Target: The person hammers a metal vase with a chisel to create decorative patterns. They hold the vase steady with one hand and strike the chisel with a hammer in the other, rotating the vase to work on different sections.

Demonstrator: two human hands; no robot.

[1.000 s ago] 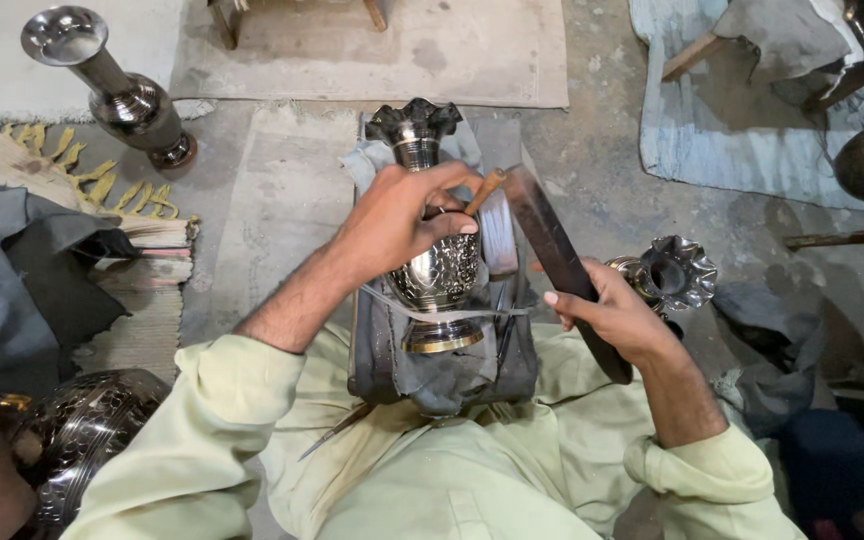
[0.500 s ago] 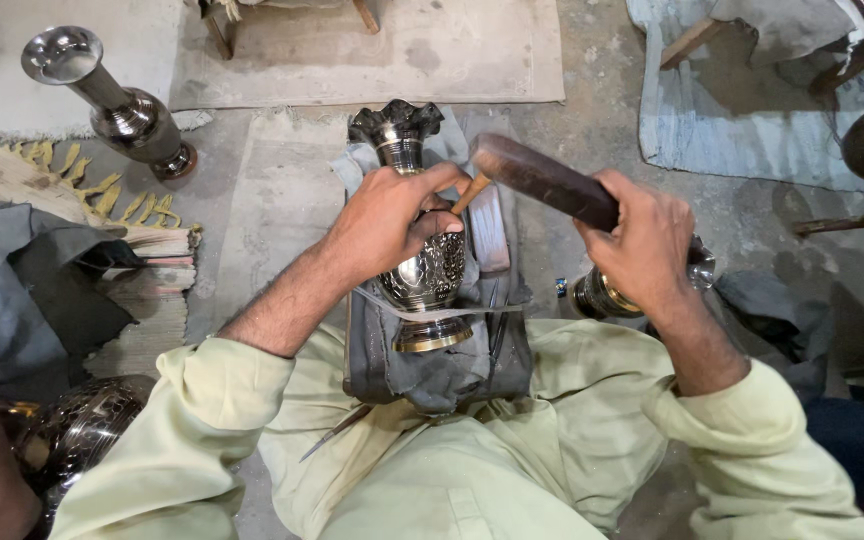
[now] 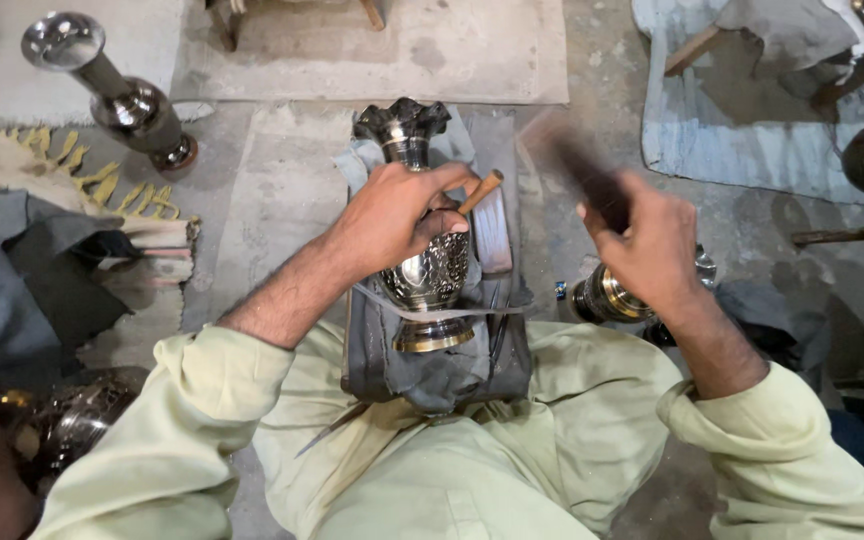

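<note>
Two hands work: left [image 3: 392, 215] pinching a wooden-handled chisel [image 3: 479, 191] on an engraved brass vase [image 3: 430, 270], right [image 3: 647, 245] gripping a blurred dark mallet [image 3: 582, 170]

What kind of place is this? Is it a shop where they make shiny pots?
Probably a metal craft workshop, worked on the floor. An engraved metal vase lies under the left hand, the right hand swings a dark mallet, and another vase lies nearby.

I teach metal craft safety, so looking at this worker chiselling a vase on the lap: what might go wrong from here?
1. The left hand pinches a short wooden-handled punch against the engraved vase; a mis-aimed blow could hit the fingers.
2. The dark mallet in the right hand is blurred with speed, so a glancing strike might dent the vase.
3. The vase lies on a cloth pad over the lap and might roll.
</note>
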